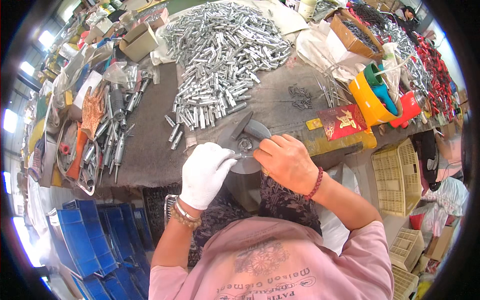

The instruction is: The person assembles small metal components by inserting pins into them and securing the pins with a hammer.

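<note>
My left hand (202, 175), in a white glove, is closed in a pinch around one end of a small silver metal part (244, 156). At the part's other end, the bare fingertips of my right hand (289, 162) are closed too. Both hands are over the near edge of a round grey metal plate (225, 134). On that plate lies a hammer (242, 125), its dark handle pointing toward my right hand. A small lumpy metal fixture (244, 144) sits at the plate's middle, just beyond the part.
A large heap of silver metal sleeves (225, 55) covers the table's far middle. Dark pins (301, 97) and a red packet (341, 122) lie to the right, near a yellow container (370, 97). Tools and an orange glove (92, 112) crowd the left. Blue crates (82, 240) stand below.
</note>
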`<state>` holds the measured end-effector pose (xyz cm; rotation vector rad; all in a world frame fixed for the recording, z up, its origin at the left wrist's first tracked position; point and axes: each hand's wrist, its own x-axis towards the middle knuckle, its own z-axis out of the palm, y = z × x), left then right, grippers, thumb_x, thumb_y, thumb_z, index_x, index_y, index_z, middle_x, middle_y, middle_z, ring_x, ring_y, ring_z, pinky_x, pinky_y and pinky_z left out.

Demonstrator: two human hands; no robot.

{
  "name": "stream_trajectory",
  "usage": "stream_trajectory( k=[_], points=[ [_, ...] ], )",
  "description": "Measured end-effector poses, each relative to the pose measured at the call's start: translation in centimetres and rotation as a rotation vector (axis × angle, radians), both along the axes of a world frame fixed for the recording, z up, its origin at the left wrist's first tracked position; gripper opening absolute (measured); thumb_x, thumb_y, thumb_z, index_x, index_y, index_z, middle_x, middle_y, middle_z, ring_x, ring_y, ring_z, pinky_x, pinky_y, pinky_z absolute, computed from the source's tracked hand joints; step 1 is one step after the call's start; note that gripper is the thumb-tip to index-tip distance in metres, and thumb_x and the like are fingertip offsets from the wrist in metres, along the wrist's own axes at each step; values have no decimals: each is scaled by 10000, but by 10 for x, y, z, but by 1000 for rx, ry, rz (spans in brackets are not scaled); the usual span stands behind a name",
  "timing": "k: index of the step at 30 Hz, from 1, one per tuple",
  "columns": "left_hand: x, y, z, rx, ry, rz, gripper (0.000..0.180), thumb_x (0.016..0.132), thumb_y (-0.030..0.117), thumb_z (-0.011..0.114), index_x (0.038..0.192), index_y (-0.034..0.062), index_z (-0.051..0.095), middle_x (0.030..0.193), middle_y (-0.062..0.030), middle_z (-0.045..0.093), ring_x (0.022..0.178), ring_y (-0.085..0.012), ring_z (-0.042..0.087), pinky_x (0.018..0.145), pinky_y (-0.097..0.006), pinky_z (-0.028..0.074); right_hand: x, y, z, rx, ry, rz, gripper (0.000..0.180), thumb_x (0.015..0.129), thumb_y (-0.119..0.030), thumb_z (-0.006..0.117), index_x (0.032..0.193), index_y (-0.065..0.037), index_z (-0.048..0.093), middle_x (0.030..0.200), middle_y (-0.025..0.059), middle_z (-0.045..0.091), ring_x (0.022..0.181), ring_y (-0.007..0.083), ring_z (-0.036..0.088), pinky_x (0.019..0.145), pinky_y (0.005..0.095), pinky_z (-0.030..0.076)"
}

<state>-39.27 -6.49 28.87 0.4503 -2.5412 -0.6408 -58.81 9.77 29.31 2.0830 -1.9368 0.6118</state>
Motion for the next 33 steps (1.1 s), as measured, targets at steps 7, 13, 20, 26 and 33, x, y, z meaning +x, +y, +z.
stream_trajectory(
  k=[7,13,20,26,33],
  points=[
    [7,3,-3,-96,-26,-10,204,885,140,859,1083,106,823,965,-80,756,956,-304,715,845,-416,577,0,-4,0,-17,18,68,53,848,-149,721,865,-124,678,928,25,603,921,214,657,831,372,550],
    [7,10,-8,-70,-4,36,210,894,136,856,1099,105,821,956,-81,755,961,-303,722,840,-410,582,-3,-7,4,23,29,112,44,861,-156,708,882,-120,694,936,21,608,929,210,659,843,365,550],
    [2,16,-6,-92,5,66,193,903,106,845,1094,100,820,996,-100,733,961,-313,722,840,-410,583,2,-6,1,44,38,94,87,863,-165,713,932,-114,723,961,20,619,957,214,667,864,367,558],
    [7,15,-10,-54,-4,65,239,895,132,844,1130,124,802,1039,-80,708,1009,-311,693,859,-427,563,-32,19,2,-93,-193,-228,309,808,-62,789,1113,-111,787,1009,66,690,982,268,721,844,395,593],
    [6,16,-10,-76,13,48,262,883,104,848,1139,118,796,1033,-85,699,1008,-320,690,860,-438,560,-110,36,-15,-67,-316,-612,215,824,-84,843,1027,-125,784,1016,71,712,1009,325,733,825,453,600]
  ],
)
